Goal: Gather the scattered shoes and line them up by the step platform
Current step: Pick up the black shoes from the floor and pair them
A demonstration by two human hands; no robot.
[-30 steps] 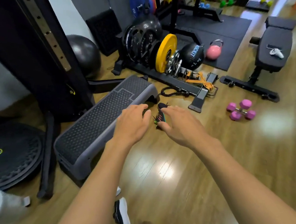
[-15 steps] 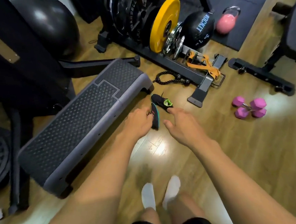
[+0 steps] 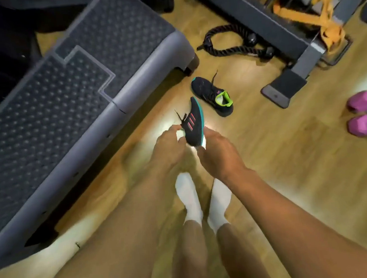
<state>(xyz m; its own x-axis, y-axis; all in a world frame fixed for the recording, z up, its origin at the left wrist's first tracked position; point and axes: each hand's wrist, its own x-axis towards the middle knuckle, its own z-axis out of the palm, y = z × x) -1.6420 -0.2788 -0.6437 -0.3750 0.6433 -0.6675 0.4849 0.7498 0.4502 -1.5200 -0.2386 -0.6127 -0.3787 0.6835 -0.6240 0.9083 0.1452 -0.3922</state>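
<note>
A black shoe with pink stripes and a teal sole [image 3: 193, 124] is tipped on its side just above the wooden floor, held at its heel end by both hands. My left hand [image 3: 168, 149] pinches its opening and laces. My right hand [image 3: 218, 153] grips the sole side at the heel. A second black shoe with a lime-green collar [image 3: 213, 95] stands upright on the floor just beyond, near the corner of the grey step platform [image 3: 80, 99], which runs along the left.
A black rope [image 3: 229, 42] lies coiled past the shoes. A dark weight rack base with orange straps [image 3: 299, 44] stands at the upper right. Pink dumbbells [image 3: 366, 112] rest at the right edge. My feet in white socks [image 3: 203, 199] stand below the hands.
The view has tilted down and come closer. The striped shoe has come nearer to me, and my right hand has closed on its heel alongside the left.
</note>
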